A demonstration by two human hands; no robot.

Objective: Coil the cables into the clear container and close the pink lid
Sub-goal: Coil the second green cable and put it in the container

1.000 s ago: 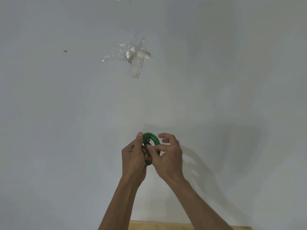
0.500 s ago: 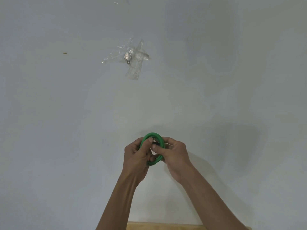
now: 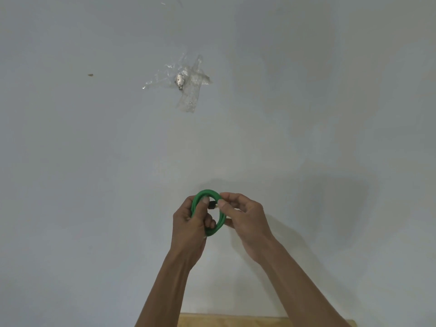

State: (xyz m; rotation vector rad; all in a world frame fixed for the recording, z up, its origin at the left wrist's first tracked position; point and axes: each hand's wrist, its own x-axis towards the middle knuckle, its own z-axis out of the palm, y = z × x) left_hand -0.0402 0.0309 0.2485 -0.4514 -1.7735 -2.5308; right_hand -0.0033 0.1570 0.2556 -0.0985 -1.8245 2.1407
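A green cable (image 3: 208, 193) is wound into a small round coil, held up in front of a pale grey wall. My left hand (image 3: 190, 224) grips the coil's left side, thumb over the loops. My right hand (image 3: 245, 219) pinches the coil's right side, and its thumb and forefinger hold a small dark plug end (image 3: 212, 205) inside the loop. The clear container and the pink lid are out of view.
A metal hook (image 3: 179, 81) is stuck to the wall under crumpled clear tape, above and left of my hands. A strip of a light wooden surface (image 3: 236, 320) shows at the bottom edge between my forearms.
The coil has grown a little wider and rounder. My right hand has shifted from the coil's front to its right side and now pinches the plug end inside the loop.
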